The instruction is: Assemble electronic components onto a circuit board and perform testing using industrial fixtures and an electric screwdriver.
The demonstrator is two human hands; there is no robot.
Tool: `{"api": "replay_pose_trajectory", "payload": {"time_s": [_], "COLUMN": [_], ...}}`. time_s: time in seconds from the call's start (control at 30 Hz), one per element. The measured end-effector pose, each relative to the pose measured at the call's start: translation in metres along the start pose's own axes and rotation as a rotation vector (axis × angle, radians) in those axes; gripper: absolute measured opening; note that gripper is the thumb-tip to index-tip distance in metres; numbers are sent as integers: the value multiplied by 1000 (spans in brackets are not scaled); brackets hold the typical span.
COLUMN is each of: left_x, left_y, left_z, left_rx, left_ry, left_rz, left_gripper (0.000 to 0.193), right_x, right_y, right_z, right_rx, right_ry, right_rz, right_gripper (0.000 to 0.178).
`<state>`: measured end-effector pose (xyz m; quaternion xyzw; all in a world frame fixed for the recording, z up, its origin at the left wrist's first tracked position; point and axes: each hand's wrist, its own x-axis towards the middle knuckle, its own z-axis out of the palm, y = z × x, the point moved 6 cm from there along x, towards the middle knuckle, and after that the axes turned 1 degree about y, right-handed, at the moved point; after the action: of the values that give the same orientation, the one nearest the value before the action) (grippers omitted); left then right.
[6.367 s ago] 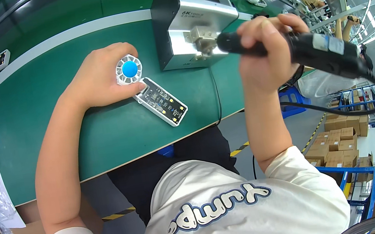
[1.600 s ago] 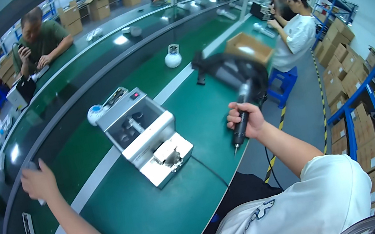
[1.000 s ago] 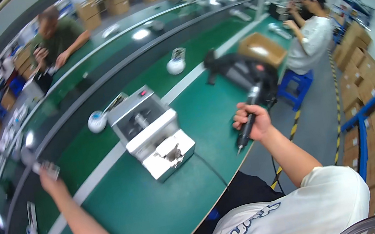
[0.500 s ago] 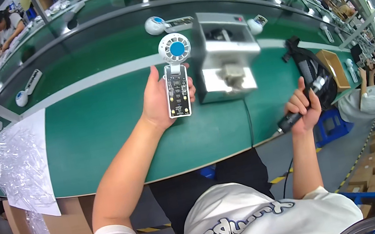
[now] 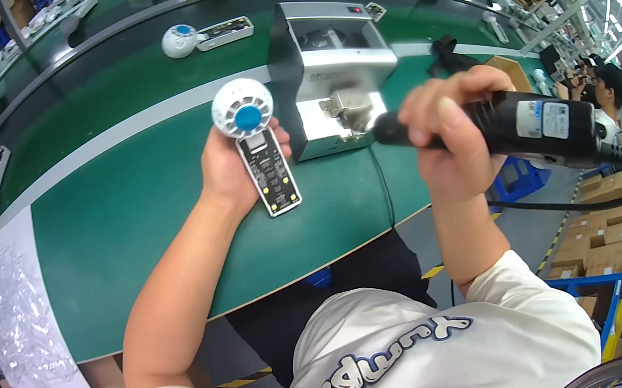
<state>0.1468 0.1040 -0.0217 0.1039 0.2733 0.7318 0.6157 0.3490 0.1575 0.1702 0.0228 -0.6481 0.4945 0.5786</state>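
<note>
Belt (image 5: 91, 107): dark green, runs past the table's far edge. Table (image 5: 90, 247): green top. Machine (image 5: 335, 67), silver/black, stands by the far edge, R of ctr, metal block (image 5: 349, 101) on its front. White sheet (image 5: 66, 350) w/ clear wrap (image 5: 10, 314) heaped on it covers the L end, hanging past the near L corner. Driver (image 5: 538, 123) (black, cord looping off its back end) is held up on the R side, nose pointing L twd machine's front; can't tell if they touch. R hand (image 5: 458, 136): fingers curled tight round driver. L hand (image 5: 230, 175), just L of machine, is over the table's far half; fingers closed round fan's handle, tips showing on its R side. Fan (image 5: 267, 164): white, head twd far edge, handle twd near edge, circuit board (image 5: 277, 187) bare & facing up. 2nd fan (image 5: 222, 34) lies on belt, L of machine. Blue disc (image 5: 247, 119) sits mid-head on the held one.
</note>
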Motion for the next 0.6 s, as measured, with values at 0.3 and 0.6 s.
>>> {"api": "replay_pose_trajectory", "payload": {"time_s": [0.3, 0.6], "left_x": [-5, -7], "left_y": [14, 5], "left_z": [18, 14], "left_rx": [39, 85], "left_ry": [41, 78], "left_rz": [79, 99], "left_gripper": [87, 87], "right_x": [-6, -15], "right_y": [22, 19], "right_z": [4, 23], "right_rx": [-206, 189], "right_ry": [104, 12], "right_rz": [9, 106], "right_gripper": [28, 30]}}
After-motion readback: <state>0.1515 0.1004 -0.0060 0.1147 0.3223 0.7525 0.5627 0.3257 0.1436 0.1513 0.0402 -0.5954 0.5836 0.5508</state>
